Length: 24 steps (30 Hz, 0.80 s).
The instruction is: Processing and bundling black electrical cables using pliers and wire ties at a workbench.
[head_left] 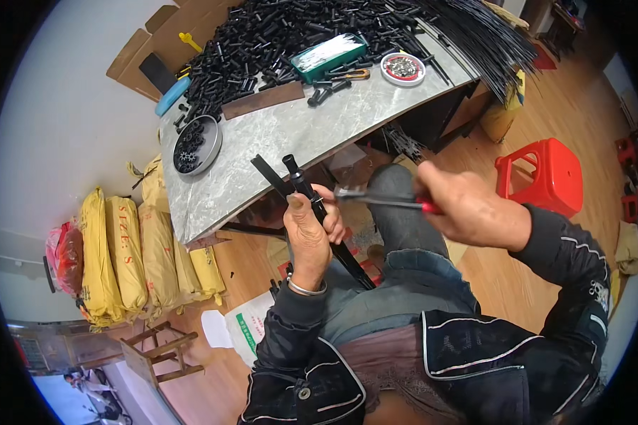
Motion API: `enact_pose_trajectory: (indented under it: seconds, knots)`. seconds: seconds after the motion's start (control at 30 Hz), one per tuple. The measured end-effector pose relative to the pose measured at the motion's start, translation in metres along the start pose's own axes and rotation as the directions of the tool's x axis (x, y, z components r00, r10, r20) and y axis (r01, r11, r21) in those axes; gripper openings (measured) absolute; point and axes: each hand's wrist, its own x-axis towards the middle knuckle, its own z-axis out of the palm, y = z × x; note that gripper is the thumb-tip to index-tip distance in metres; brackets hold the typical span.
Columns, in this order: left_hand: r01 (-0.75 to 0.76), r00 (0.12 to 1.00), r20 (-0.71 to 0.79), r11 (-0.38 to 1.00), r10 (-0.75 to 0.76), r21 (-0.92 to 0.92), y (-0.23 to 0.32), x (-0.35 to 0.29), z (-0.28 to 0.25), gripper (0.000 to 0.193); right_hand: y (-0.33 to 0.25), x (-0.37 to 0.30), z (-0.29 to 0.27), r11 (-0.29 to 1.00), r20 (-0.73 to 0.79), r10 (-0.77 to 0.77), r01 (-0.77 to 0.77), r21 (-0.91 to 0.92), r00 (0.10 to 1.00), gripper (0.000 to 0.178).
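Note:
My left hand (307,230) is closed around what looks like a folded black umbrella frame (347,261). The frame slants from above the hand down to my lap. Its stepped black top piece (295,172) sticks up past the thumb, next to a flat dark bundle of rods (268,171). In my right hand (468,205) is a slim hand tool (383,200) with a red grip and a grey metal end. That end reaches the frame close to my left fingers; motion blur hides its exact shape and whether it touches.
The grey marble-patterned table (262,142) bears a heap of black tubular parts (276,42), a bowl of black toothed rings (198,145), a green box (329,57) and a dish of small metal pieces (403,69). A red stool (549,177) stands right; yellow sacks (124,248) lean left.

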Motion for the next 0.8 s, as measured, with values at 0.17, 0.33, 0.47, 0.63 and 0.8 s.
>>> enact_pose_trajectory:
  seconds: [0.17,0.33,0.47,0.63,0.8]
  knots:
    - [0.047,0.997,0.058,0.995,-0.042,-0.087,0.007,0.003,-0.004,0.063,0.010,0.021,-0.005,0.941,-0.408,-0.328,0.254,-0.225,0.852,0.034]
    - [0.039,0.999,-0.001,0.995,-0.039,-0.089,-0.001,0.002,0.001,0.059,0.012,0.034,-0.014,0.874,-0.379,-0.441,0.292,-0.389,0.814,0.036]
    - [0.077,0.996,0.044,0.994,-0.074,-0.083,0.005,0.000,0.004,0.059,0.032,0.044,-0.011,0.828,-0.314,-0.517,0.372,-0.419,0.796,0.033]
    - [0.260,0.896,0.422,0.933,-0.137,-0.250,0.001,-0.001,-0.011,0.063,0.068,0.053,0.047,0.863,-0.325,-0.472,0.504,0.016,0.819,0.032]
    - [0.070,0.985,0.168,0.984,-0.042,-0.165,0.001,0.001,0.000,0.062,0.052,0.039,0.066,0.929,-0.457,-0.328,0.371,0.006,0.827,0.032]
